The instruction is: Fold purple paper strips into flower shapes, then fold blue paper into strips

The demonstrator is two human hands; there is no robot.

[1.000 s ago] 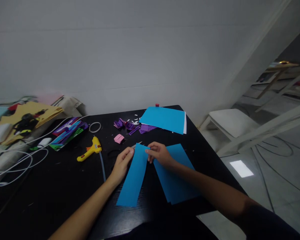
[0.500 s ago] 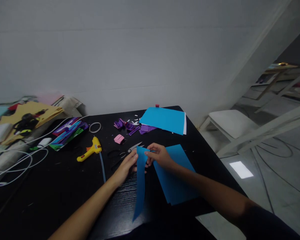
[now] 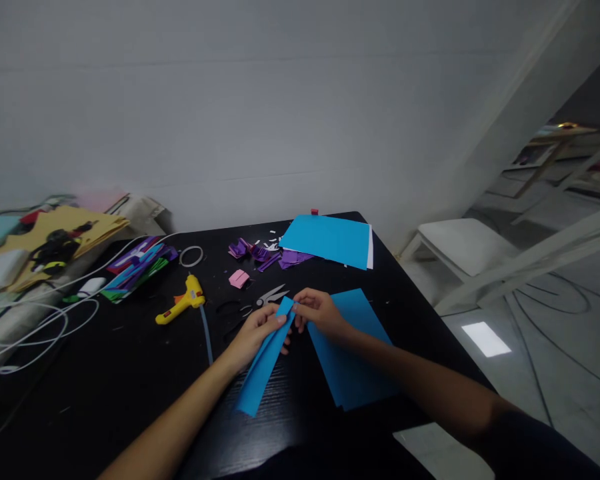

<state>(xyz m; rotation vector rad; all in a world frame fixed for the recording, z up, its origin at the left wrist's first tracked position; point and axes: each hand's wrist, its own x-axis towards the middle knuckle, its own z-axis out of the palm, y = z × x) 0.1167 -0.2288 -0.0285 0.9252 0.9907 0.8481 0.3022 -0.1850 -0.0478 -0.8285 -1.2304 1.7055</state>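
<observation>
A long strip of blue paper [image 3: 263,377] slants from my fingers down toward the near left, with a lengthwise fold or curl along it. My left hand [image 3: 260,333] grips it near its upper end, thumb on top. My right hand [image 3: 317,313] pinches the strip's top right edge. Scissors [image 3: 273,295] with parted blades lie just beyond my hands, their handles to the left. Blue paper sheets [image 3: 355,353] lie under my right forearm, partly covered by it.
On the black table [image 3: 145,393] a yellow glue gun [image 3: 183,303] lies left, near a grey tape ring [image 3: 191,256]. Pink paper pieces [image 3: 239,279], purple scraps [image 3: 260,252] and more blue sheets [image 3: 330,239] lie toward the wall. White cables [image 3: 60,313] loop at far left; a white chair [image 3: 473,247] stands right.
The strip has turned from hanging nearly straight toward me to slanting left, and its upper part looks narrower. My left thumb now lies over it. More of the scissors' blades shows.
</observation>
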